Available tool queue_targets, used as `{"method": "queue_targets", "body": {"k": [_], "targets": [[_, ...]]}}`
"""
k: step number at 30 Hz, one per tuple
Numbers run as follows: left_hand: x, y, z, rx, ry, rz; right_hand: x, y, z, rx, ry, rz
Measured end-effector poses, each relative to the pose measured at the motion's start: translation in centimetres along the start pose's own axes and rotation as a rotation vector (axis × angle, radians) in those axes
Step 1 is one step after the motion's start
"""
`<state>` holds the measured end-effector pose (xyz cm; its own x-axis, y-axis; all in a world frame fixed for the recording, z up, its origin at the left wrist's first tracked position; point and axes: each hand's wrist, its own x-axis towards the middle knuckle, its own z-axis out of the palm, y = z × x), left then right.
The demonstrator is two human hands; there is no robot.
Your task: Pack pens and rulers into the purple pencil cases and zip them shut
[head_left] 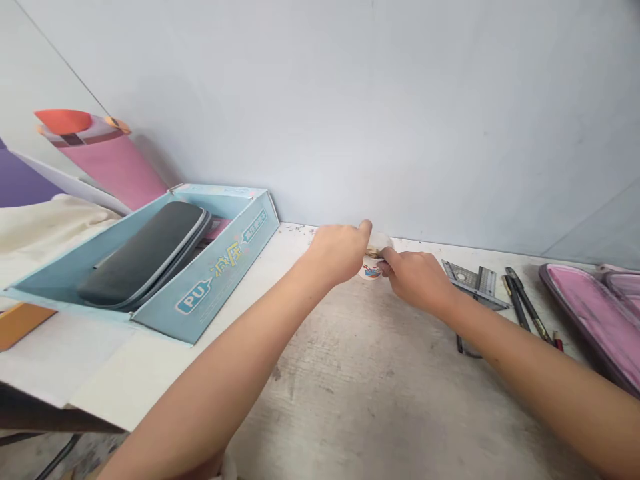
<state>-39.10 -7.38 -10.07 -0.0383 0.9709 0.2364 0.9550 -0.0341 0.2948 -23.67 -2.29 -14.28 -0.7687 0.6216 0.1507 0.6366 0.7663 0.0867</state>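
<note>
Soft, even light fills the room, bright without glare, and only faint shadows lie on the scuffed whitish tabletop (375, 387) under the left hand (337, 253) and right hand (417, 277). Both look sharp, though the small white printed pot (371, 271) held between them is too tiny to read. Wide-lens stretch skews the light-blue cardboard box (200, 293) left of the hands and the pink zip case (595, 313) far to their right.

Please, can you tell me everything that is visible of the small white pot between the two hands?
The small white pot is round and looks like plastic, with a red and blue print on its side. Something brownish shows at its top, under a white rounded part, perhaps a lid. It seems to stand on the pale table close to the wall. The left hand grips its top and the right hand pinches its side.
</note>
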Motion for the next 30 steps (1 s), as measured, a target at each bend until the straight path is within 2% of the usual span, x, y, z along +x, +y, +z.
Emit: {"method": "queue_targets", "body": {"k": [3,6,8,11,13,15,19,22,25,28,30], "targets": [[0.1,0.1,0.2,0.049,0.014,0.037,-0.1,0.0,0.1,0.008,-0.008,0.009],[-0.2,-0.1,0.3,0.034,-0.031,0.028,-0.3,0.2,-0.1,-0.004,-0.019,0.001],[-0.5,-0.3,0.2,-0.019,0.014,0.012,-0.3,0.7,-0.4,-0.006,-0.01,0.006],[-0.8,-0.5,0.0,-0.257,0.109,-0.058,0.1,2.4,-0.8,0.019,0.063,0.085],[-1.0,-0.2,0.0,-0.467,0.093,-0.122,0.6,3.6,-1.0,0.031,0.108,0.153],[-1.2,0.4,0.2,-0.62,0.046,-0.162,0.9,4.7,-0.9,0.033,0.087,0.177],[-2.0,2.3,1.0,-0.726,-0.033,-0.159,0.5,6.0,-0.8,0.09,-0.028,0.124],[-2.3,3.8,1.5,-0.734,-0.088,-0.128,-1.0,6.7,-1.3,0.249,0.041,0.13],[-2.0,5.8,2.0,-0.748,-0.111,-0.077,-3.4,7.3,-2.3,0.539,0.109,0.073],[-0.8,8.4,2.9,-0.777,-0.094,-0.029,-6.1,8.6,-3.1,0.786,0.149,-0.042],[0.5,10.7,3.9,-0.793,-0.084,0.011,-7.9,10.2,-3.4,0.868,0.199,-0.021]]}}
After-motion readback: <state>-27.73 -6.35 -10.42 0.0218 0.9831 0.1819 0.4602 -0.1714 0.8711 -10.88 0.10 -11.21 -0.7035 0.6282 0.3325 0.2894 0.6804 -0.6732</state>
